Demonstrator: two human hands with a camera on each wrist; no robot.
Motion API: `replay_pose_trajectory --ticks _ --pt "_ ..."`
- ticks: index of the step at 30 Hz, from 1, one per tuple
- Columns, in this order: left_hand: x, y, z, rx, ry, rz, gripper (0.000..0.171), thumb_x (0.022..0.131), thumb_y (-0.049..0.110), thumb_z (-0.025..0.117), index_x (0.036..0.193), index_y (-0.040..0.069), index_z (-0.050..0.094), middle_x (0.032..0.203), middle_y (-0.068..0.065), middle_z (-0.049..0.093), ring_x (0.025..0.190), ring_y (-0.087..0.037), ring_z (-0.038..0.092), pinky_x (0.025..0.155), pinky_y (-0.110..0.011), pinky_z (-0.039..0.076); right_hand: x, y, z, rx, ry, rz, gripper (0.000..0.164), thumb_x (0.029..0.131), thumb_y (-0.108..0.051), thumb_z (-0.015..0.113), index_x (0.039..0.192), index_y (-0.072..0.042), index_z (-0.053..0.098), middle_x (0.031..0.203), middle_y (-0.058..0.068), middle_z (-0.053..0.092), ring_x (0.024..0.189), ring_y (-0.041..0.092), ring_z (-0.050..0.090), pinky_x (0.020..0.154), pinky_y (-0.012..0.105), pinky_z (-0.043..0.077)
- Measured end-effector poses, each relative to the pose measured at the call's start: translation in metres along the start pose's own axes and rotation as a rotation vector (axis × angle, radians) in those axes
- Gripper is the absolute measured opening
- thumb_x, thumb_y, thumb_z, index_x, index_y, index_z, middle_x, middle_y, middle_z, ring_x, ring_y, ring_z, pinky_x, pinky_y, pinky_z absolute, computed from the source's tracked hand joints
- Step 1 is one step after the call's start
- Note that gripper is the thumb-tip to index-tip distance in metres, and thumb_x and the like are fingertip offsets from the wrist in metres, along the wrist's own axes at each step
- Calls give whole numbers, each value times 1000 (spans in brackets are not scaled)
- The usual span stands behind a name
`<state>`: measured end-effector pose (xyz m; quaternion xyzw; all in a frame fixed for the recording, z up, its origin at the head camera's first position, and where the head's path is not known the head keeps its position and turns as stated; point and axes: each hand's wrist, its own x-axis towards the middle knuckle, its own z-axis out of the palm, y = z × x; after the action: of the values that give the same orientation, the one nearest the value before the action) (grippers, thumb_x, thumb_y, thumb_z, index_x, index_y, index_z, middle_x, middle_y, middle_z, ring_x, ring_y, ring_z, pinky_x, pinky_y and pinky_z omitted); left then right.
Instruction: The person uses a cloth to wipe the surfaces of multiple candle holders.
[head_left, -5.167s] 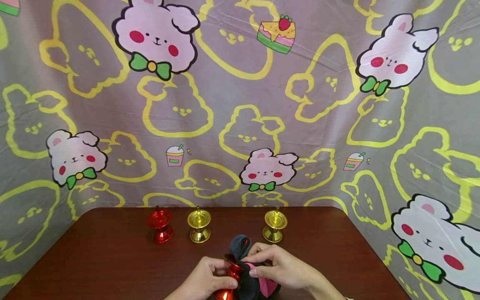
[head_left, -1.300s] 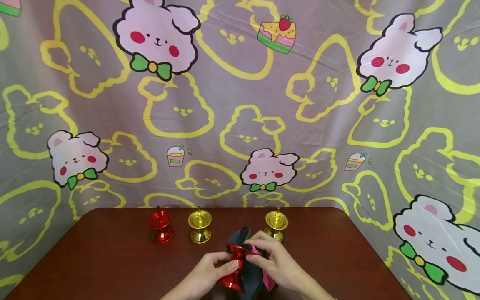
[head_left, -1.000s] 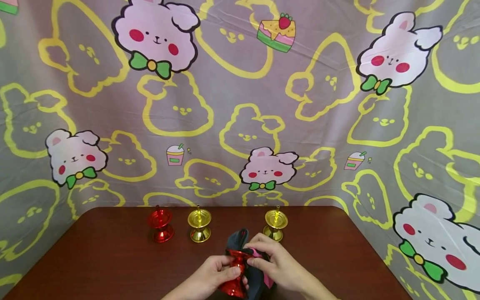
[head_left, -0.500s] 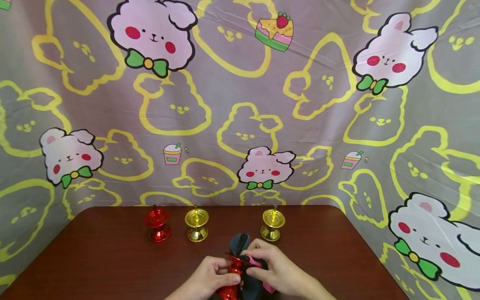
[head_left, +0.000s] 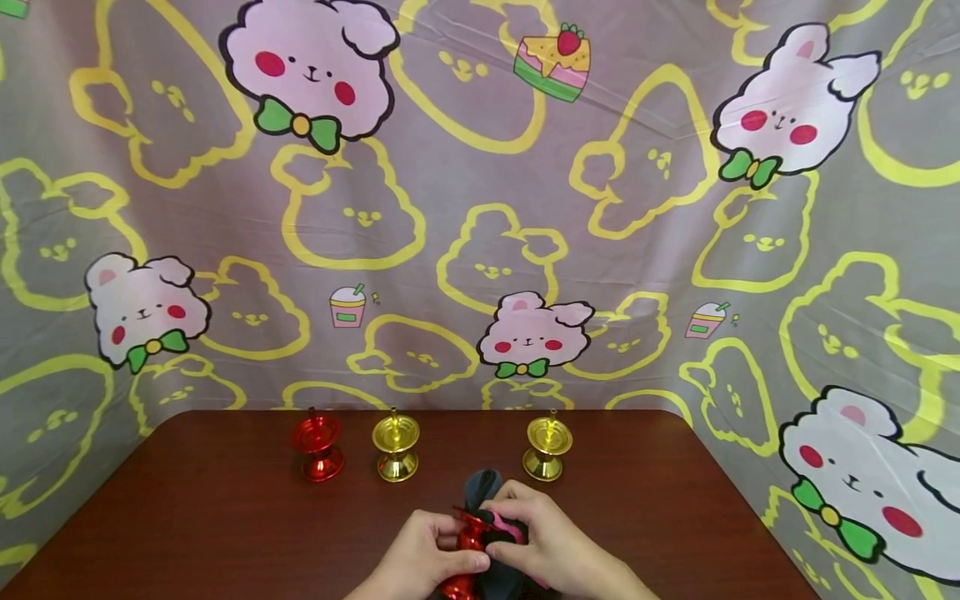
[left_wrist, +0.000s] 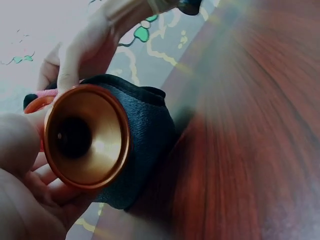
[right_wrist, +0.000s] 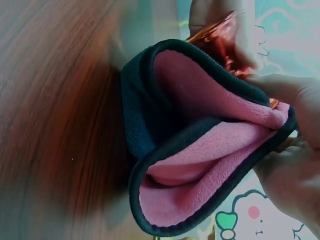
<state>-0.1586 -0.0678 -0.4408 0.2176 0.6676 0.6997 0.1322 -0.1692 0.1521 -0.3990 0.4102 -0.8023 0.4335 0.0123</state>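
Note:
My left hand (head_left: 431, 554) grips a shiny red candle holder (head_left: 471, 537) by its body, tilted, near the table's front edge. In the left wrist view its hollow, gold-coloured base (left_wrist: 107, 145) faces the camera. With fingers and thumb, my right hand (head_left: 551, 537) pinches a folded cloth (head_left: 482, 487) against the holder's upper dish. The cloth is dark grey with black edging on one side and fluffy pink on the other, as the right wrist view shows its pink lining (right_wrist: 200, 90). The cloth hides part of the dish and stem.
Along the back of the brown table (head_left: 225, 500) stand another red candle holder (head_left: 322, 462) and two gold candle holders, one left of centre (head_left: 397, 464) and one to the right (head_left: 543, 464). A rabbit-patterned curtain (head_left: 480, 183) surrounds the table.
The held candle holder stood more upright about a second ago and now leans lower. Both hands have shifted slightly, and the cloth has moved along the dish with the right hand.

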Motion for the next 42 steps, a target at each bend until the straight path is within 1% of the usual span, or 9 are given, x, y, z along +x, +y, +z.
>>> replay_pose_trajectory --ticks 5,12,15,17,22,30,32,38,42 --pt "0 0 0 238 85 7 29 81 17 85 104 1 76 88 -3 76 79 -11 70 70 -24 56 2 -2 2 -73 -18 -4 30 86 -6 78 114 -15 72 95 -11 52 86 2 49 68 17 46" --pt "-1 0 2 709 222 122 28 74 37 89 89 16 78 70 17 67 60 2 51 53 -23 41 5 -5 12 -177 5 34 28 86 -6 78 113 -11 73 96 -12 49 87 1 48 71 19 46" --pt "-2 0 3 795 260 148 28 73 40 89 84 19 75 63 20 60 54 2 43 50 -22 36 6 -3 18 -219 69 17 27 83 -3 79 109 -11 73 94 -11 50 85 1 48 71 19 45" --pt "-1 -1 2 800 262 162 28 72 39 90 85 18 75 65 18 62 56 2 46 50 -22 37 6 -2 21 -215 108 7 27 83 -1 79 107 -11 73 93 -11 51 84 1 49 70 19 46" --pt "0 0 -4 653 195 132 35 77 33 88 100 11 76 85 10 72 73 -2 60 62 -25 49 4 4 22 -166 170 -46 27 85 0 78 107 -13 73 92 -10 53 81 1 51 66 18 47" --pt "0 8 -18 77 26 -51 37 99 21 66 119 -10 65 102 -8 71 85 -11 65 74 -23 53 -1 13 10 41 231 -100 22 92 -13 73 114 -12 73 100 -3 63 92 11 59 78 27 52" --pt "0 8 -21 -14 -68 -68 40 103 23 58 122 -12 62 103 -7 71 88 -11 65 78 -24 53 -3 14 7 78 218 -109 23 92 -13 73 115 -12 73 102 -2 64 94 14 59 79 28 52" --pt "-1 5 -23 -321 -467 -133 49 112 27 32 143 -10 44 114 -6 71 106 -16 66 95 -34 51 -5 13 4 137 156 -125 24 94 -12 70 119 -12 71 102 1 63 94 17 58 81 29 51" --pt "-1 3 -21 -365 -500 -118 47 112 27 31 142 -6 44 111 -4 72 103 -14 67 92 -32 53 -6 10 1 138 131 -121 24 95 -13 70 119 -13 70 101 1 61 92 15 57 77 28 50"
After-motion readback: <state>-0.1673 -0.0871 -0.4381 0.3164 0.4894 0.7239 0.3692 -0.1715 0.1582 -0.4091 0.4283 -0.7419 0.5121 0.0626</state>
